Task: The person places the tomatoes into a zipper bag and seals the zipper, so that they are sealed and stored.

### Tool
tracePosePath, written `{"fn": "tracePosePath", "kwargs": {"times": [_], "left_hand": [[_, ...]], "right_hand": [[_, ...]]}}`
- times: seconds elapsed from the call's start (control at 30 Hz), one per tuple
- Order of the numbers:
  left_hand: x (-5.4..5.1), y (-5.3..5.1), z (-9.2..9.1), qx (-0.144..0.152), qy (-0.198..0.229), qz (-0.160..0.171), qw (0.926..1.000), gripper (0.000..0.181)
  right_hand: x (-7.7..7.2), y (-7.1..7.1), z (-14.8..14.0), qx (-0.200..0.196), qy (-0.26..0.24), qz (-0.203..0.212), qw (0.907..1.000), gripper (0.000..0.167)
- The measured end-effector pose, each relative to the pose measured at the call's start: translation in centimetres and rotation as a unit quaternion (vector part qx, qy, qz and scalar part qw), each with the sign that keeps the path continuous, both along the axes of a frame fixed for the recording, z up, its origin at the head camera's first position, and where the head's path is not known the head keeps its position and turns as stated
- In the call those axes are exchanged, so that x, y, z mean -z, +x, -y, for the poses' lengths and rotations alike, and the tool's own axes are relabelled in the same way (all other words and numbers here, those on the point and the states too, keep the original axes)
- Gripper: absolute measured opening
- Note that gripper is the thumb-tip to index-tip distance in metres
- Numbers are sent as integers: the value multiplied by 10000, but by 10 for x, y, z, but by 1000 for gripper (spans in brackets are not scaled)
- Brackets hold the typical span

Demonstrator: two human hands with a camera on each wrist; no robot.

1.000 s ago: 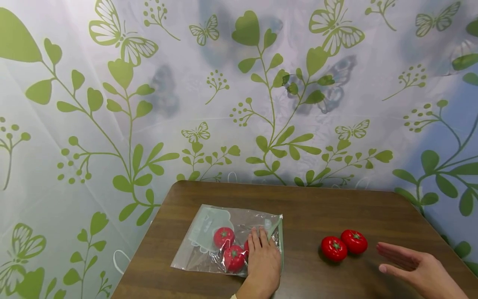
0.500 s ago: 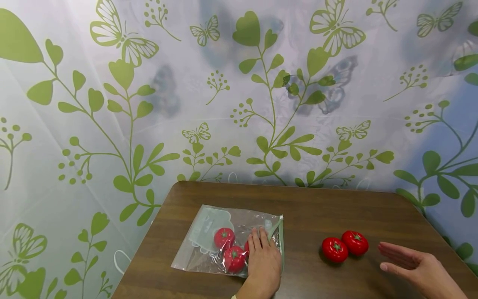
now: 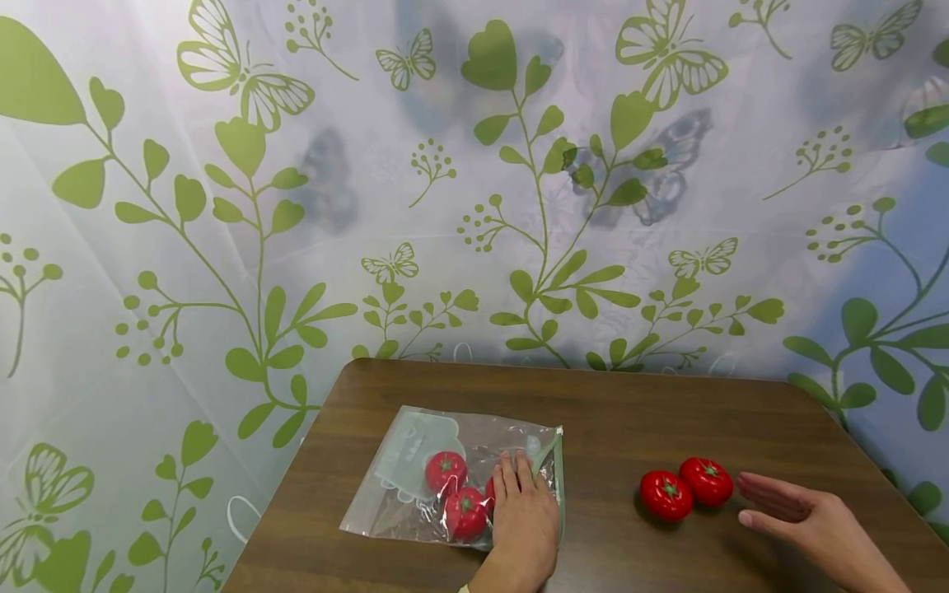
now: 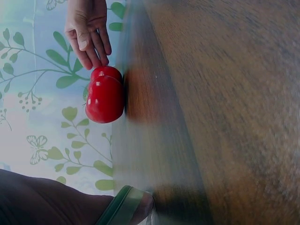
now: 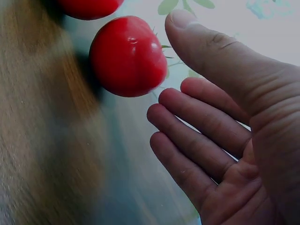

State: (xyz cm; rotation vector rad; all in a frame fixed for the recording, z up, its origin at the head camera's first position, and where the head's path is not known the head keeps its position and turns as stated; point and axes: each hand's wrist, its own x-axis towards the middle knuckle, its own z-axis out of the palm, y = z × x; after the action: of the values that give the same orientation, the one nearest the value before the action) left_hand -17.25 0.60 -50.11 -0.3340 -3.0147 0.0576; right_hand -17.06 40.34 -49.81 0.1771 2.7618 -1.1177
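Note:
In the head view a clear zip bag [image 3: 371, 511] with a green edge strip lies flat on the table, with red tomatoes [image 3: 465, 512] inside. My left hand [image 3: 522, 523] rests on the bag near its green-edged end, fingers straight and partly covering one tomato. In the left wrist view the thumb [image 4: 51, 199] reaches to the green strip [image 4: 123, 206]. Two shiny red tomatoes with green stems, one [image 3: 665, 496] and another [image 3: 706, 482], sit touching each other to the right. My right hand [image 5: 225, 136] is beside the farther one, fingers extended and apart from it, holding nothing.
The brown wooden table [image 3: 593, 412] has its far edge against a white curtain [image 3: 445, 206] with green leaves and butterflies. A pale green printed patch [image 3: 418, 449] shows on the bag's left part.
My right hand has moved slightly left, closer to the pair of loose tomatoes. The left hand, bag and tomatoes stay as they were.

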Motion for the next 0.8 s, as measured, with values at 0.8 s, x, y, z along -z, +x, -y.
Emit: {"fn": "tracePosePath", "kwargs": {"times": [0.8], "left_hand": [[1, -3, 1, 60, 7, 10, 10000, 54]], "right_hand": [[15, -23, 7, -92, -129, -433, 9989, 81]]}}
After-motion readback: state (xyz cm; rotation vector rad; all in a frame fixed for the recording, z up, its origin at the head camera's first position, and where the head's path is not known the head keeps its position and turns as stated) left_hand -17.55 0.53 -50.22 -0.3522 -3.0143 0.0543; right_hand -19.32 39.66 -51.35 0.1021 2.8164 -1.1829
